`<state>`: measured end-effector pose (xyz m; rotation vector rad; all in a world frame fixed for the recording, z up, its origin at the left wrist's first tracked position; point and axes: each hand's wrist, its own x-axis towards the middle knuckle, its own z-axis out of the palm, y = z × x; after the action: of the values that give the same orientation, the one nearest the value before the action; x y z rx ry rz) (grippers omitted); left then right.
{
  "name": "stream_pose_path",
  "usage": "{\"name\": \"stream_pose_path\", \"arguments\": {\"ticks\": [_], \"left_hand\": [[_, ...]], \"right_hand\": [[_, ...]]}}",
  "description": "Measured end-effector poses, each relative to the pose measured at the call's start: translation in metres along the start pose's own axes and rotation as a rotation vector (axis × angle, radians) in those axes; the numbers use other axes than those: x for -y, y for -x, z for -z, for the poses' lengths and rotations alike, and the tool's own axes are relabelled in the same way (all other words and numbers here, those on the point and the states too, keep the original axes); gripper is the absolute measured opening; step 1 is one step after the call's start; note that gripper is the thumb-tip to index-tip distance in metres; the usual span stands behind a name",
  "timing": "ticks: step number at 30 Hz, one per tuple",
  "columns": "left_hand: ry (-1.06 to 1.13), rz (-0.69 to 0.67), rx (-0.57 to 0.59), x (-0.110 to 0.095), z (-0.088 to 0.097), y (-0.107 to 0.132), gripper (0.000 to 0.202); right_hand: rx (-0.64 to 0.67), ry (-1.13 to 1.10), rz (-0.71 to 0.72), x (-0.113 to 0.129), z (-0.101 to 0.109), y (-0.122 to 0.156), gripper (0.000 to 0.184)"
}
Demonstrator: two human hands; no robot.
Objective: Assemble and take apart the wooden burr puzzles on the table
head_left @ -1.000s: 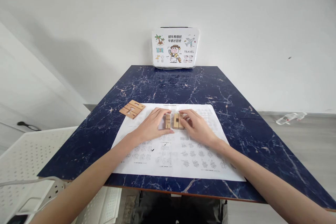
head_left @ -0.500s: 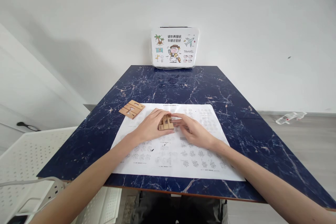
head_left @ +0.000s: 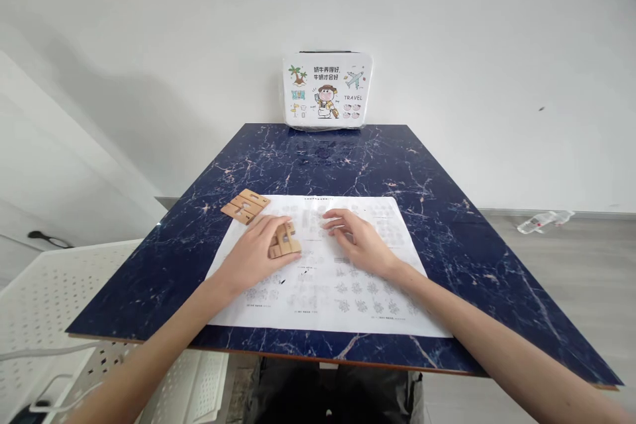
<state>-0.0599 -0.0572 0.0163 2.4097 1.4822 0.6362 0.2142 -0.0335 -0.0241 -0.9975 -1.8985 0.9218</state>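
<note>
Over the left part of a printed instruction sheet [head_left: 318, 310], my left hand [head_left: 251, 248] is closed around several notched wooden puzzle pieces [head_left: 284, 242] set side by side. Thumb and fingers grip their sides, and the palm hides part of them. My right hand [head_left: 362, 240] is apart from those pieces, over the right half of the sheet, with bent fingers spread and nothing in them. More wooden puzzle pieces with cut-outs [head_left: 246, 205] lie side by side at the sheet's far left corner, just beyond my left hand.
A dark blue marbled table [head_left: 348, 169] carries the sheet. At its far edge a white case with cartoon prints [head_left: 326, 91] leans against the wall. A white perforated rack [head_left: 59, 291] with a cable stands at the left. A clear plastic item [head_left: 541, 221] lies on the floor at right.
My left hand has moved left and slightly nearer with the wooden puzzle pieces. My right hand has come off them and stays on the right, its fingers bent.
</note>
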Motion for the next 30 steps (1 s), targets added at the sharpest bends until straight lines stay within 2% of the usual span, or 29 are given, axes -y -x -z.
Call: {"name": "stream_pose_path", "arguments": {"ticks": [5,8,12,18,24,30], "left_hand": [[-0.158,0.239,-0.124,0.021,0.016,0.033,0.063],[-0.225,0.366,-0.187,0.031,0.023,0.038,0.065],[-0.267,0.44,-0.224,0.04,0.025,0.035,0.066],[-0.342,0.394,-0.275,0.043,0.015,0.038,0.056],[-0.388,0.278,-0.372,0.043,0.009,0.05,0.065],[-0.402,0.254,-0.401,0.045,0.005,0.055,0.058]], "right_hand": [[0.003,0.027,0.026,0.0,0.0,-0.001,0.033],[-0.002,0.036,0.039,0.0,-0.001,-0.001,0.031],[-0.004,0.054,0.051,0.001,-0.001,0.0,0.028],[0.004,0.087,0.077,0.002,-0.001,0.001,0.026],[0.005,0.091,0.096,-0.001,-0.003,0.001,0.025],[0.004,0.099,0.126,-0.003,-0.003,0.002,0.026]]}}
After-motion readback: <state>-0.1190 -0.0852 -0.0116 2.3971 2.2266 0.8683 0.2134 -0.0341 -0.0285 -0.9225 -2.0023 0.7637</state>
